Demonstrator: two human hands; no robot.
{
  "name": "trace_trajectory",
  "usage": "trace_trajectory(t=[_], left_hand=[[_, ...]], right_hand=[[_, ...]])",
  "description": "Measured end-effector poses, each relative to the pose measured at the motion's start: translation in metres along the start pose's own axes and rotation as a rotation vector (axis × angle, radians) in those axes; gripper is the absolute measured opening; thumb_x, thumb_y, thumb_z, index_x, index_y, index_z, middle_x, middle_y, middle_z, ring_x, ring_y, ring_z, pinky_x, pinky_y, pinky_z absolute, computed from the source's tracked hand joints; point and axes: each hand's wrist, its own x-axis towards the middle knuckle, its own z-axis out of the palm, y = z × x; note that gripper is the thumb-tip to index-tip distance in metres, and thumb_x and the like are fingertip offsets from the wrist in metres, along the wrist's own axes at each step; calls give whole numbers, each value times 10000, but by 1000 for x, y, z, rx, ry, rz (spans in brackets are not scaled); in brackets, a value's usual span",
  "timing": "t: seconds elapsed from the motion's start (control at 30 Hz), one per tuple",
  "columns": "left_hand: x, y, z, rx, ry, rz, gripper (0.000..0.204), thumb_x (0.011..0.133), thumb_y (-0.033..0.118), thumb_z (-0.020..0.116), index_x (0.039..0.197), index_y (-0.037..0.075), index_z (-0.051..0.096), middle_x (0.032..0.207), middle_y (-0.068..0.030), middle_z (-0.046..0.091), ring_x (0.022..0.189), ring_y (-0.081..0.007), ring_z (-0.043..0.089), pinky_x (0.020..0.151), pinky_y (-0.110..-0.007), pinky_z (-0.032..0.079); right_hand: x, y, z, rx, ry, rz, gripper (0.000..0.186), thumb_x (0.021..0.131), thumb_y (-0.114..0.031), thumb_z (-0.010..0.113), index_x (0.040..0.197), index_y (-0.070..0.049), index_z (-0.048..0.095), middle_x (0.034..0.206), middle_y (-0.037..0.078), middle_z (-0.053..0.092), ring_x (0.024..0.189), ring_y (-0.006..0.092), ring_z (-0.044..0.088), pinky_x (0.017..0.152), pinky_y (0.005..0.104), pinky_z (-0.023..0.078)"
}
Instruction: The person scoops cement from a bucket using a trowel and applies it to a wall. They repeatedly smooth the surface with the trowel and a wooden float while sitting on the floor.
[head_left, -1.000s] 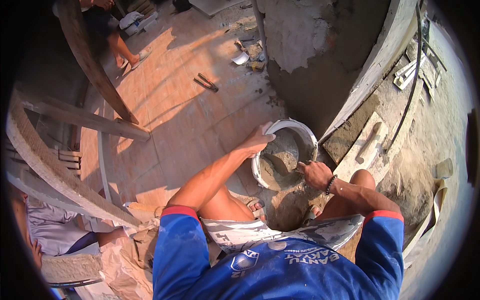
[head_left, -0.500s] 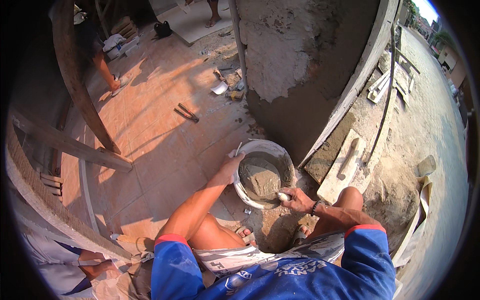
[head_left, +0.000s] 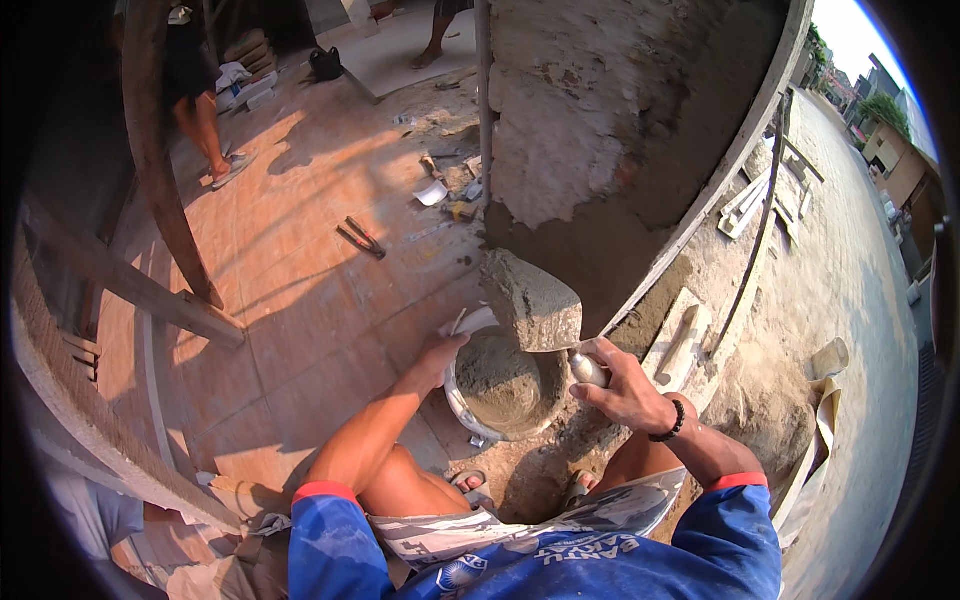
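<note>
My right hand [head_left: 622,385] is closed around the handle of a trowel [head_left: 590,370]. A thick load of wet grey mortar [head_left: 535,305] lies on its blade, raised above the far right side of a white bucket [head_left: 461,412]. More mortar [head_left: 497,383] lies inside the bucket, which stands between my feet and the wall. Gripping the bucket's left rim is my left hand [head_left: 437,358], its fingers partly hidden. Beyond the bucket rises a wall [head_left: 570,150], part rough and pale, part coated in darker wet mortar.
Pincers [head_left: 361,238] lie on the tiled floor. A wooden float [head_left: 683,345] rests on a board at the right, beside a sand heap [head_left: 765,390]. Wooden posts [head_left: 160,160] and a rail stand at the left. Two people's legs [head_left: 207,130] show farther back.
My right hand has lifted the trowel out of the bucket, bringing up a load of mortar. My left hand stays on the rim. A person at the back left has shifted slightly.
</note>
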Motion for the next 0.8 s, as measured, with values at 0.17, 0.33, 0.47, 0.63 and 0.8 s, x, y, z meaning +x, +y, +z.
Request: trace_trajectory(t=[0.17,0.33,0.47,0.63,0.8], left_hand=[[10,-9,1,42,-5,-8,422,914,100,600,1314,-15,525,1199,-113,602,1115,-201,523,977,-334,390],[9,-6,2,-2,-42,50,348,916,67,574,1255,-9,556,1162,-114,613,1099,-204,531,963,-341,402],[-3,-1,4,25,1,-6,299,918,58,564,1207,-17,570,1131,-114,619,1078,-210,544,948,-352,414],[-5,12,4,51,-11,32,291,914,58,570,1195,-19,574,1110,-105,626,1063,-211,548,934,-354,417],[2,-1,-4,80,28,5,267,910,74,585,1165,-7,594,1069,-97,631,1022,-196,542,913,-350,418]], right_hand=[[14,4,25,320,-59,177,367,856,-110,686,1158,19,522,796,31,551,625,95,557,554,270,475],[51,30,16,660,33,329,186,906,-62,610,1052,26,535,747,38,556,576,123,572,500,287,508],[62,38,-22,796,234,362,151,939,-121,548,1026,3,553,767,74,589,559,139,574,464,277,499],[61,22,-19,852,327,363,198,941,-130,557,1101,-16,537,800,102,596,566,158,580,457,278,499],[47,7,-28,982,360,336,190,934,-129,572,1099,-37,545,804,114,604,579,170,591,457,284,511]])
